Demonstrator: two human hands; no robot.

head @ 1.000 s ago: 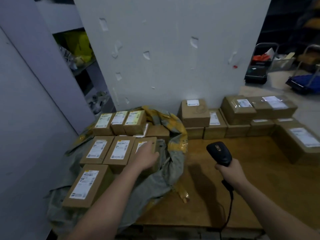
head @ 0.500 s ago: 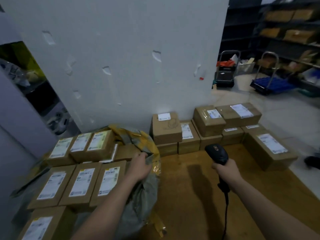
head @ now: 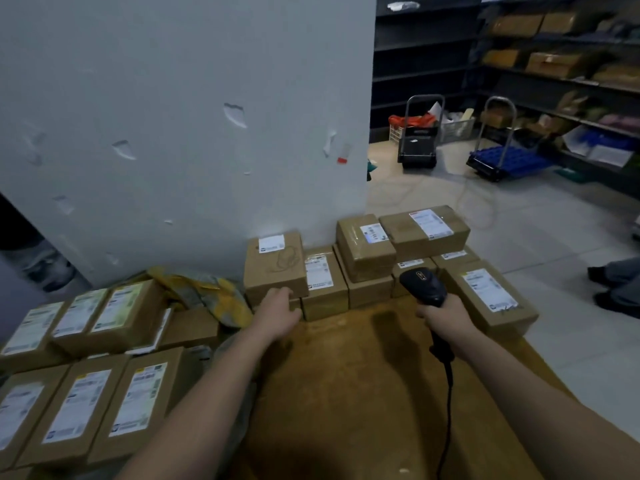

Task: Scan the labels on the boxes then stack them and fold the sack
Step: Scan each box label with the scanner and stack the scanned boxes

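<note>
Boxes [head: 275, 268]: stiff taped cardboard, light by my judgement, ranked mid-frame on worktop [head: 346, 375] against the wall [head: 173, 133], best gripped by opposite sides; left hand [head: 277, 313] fingers relaxed, touching one; right hand [head: 441, 315] fingers wrapped round scanner [head: 422, 285]; sack [head: 207, 292] limp, centre-left.

Dim room — a scuffed white wall [head: 173, 98], pale tiled floor [head: 554, 230], dark shelving [head: 433, 46] behind two trolleys [head: 417, 147].
</note>
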